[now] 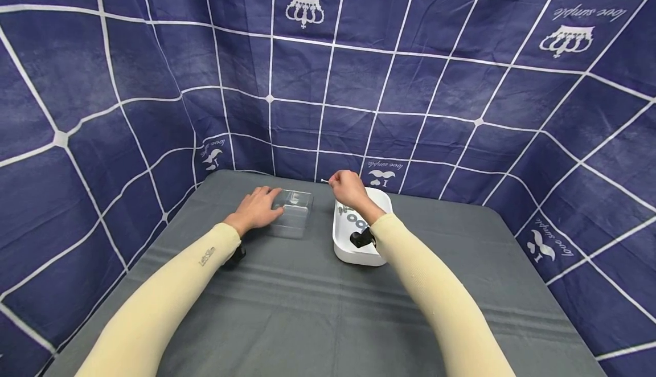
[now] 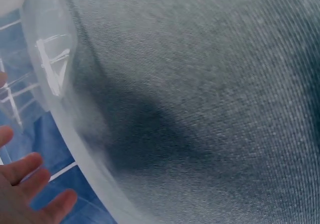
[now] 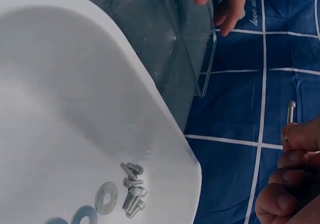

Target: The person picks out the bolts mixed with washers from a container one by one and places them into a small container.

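Note:
My right hand (image 1: 349, 188) pinches a small silver bolt (image 3: 290, 113) between thumb and forefinger, its round head sticking out. This hand is raised over the far end of a white plastic tub (image 1: 337, 246). Inside the tub lie several bolts (image 3: 134, 196) and flat washers (image 3: 106, 198), seen in the right wrist view. To the left, a clear plastic box (image 1: 289, 231) with divided compartments sits on the table. My left hand (image 1: 258, 209) rests at the box's left side, fingers spread and fairly straight, fingertips at its far rim.
A grey cloth covers the table (image 1: 307, 320). Dark blue curtain (image 1: 359, 81) with white grid lines hangs behind and along both sides, close beyond the box and tub. A black wrist camera (image 1: 361, 238) on the right wrist overlaps the tub.

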A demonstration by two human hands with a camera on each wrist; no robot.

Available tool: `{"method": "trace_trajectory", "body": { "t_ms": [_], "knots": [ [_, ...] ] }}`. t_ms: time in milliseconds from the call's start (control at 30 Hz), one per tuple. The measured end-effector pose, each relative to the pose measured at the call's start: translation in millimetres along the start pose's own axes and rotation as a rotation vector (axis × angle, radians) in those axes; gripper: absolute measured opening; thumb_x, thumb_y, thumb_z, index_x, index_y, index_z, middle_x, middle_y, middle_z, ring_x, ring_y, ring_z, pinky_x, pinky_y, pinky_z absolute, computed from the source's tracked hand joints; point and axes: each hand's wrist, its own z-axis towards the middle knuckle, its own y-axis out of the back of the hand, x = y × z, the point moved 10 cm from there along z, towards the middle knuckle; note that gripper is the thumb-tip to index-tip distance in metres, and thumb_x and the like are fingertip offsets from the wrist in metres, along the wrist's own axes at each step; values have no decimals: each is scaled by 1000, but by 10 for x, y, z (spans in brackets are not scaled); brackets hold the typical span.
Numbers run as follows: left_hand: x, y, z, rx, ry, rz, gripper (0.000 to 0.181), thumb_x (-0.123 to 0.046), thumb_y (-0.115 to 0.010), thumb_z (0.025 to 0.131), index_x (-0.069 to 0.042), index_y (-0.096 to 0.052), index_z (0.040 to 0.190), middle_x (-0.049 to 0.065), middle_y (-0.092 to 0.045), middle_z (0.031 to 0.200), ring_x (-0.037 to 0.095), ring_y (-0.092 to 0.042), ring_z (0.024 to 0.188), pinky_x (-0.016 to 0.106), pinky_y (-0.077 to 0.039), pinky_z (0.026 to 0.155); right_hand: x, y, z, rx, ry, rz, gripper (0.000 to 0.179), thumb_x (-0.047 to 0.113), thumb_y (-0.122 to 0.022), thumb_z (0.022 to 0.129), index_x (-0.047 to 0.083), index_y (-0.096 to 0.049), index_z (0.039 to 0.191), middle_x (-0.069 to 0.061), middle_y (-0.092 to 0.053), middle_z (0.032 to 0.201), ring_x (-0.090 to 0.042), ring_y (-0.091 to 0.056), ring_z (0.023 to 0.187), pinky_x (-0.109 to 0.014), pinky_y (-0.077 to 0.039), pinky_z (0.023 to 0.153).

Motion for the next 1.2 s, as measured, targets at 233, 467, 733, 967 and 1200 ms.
{"method": "trace_trajectory", "body": {
  "t_ms": [233, 467, 733, 967, 1200],
  "knots": [
    [25, -17, 50, 2, -3, 23, 66, -40, -57, 97, -11, -42, 154, 23, -46, 148, 41, -40, 139, 63, -37, 108, 79, -14, 56, 8, 8, 9, 24, 19, -55, 100, 6, -76, 99, -8, -74, 98, -25, -67, 94, -40, -52, 89],
    [10, 29, 114, -7, 3, 41, 68, -39, -59, 96, -11, -40, 154, 23, -46, 149, 40, -39, 140, 62, -37, 108, 172, -26, 137, -3, -4, 28, 23, 18, -56, 100, 6, -76, 99, -7, -74, 99, -25, -67, 95, -41, -52, 89],
    [48, 0, 94, 10, 26, 39, 70, -39, -59, 96, -12, -37, 156, 24, -44, 149, 41, -38, 141, 64, -36, 109, 336, -217, 220, 39, 4, 20, 25, 19, -54, 102, 7, -76, 100, -7, -73, 101, -25, -66, 96, -40, -52, 90],
    [70, -29, 77, 6, 38, 30, 71, -39, -59, 95, -11, -36, 156, 24, -45, 148, 42, -39, 140, 64, -36, 109, 375, -375, 278, 56, -22, -4, 25, 18, -53, 101, 11, -76, 95, -4, -74, 103, -23, -67, 97, -38, -53, 89],
    [102, -145, 78, 43, 62, 28, 72, -41, -58, 97, -14, -33, 158, 23, -44, 149, 40, -38, 140, 62, -37, 109, 300, -550, 277, 83, -66, 2, 26, 18, -53, 99, 12, -78, 94, -1, -74, 104, -21, -67, 96, -37, -53, 87]
  ]
}}
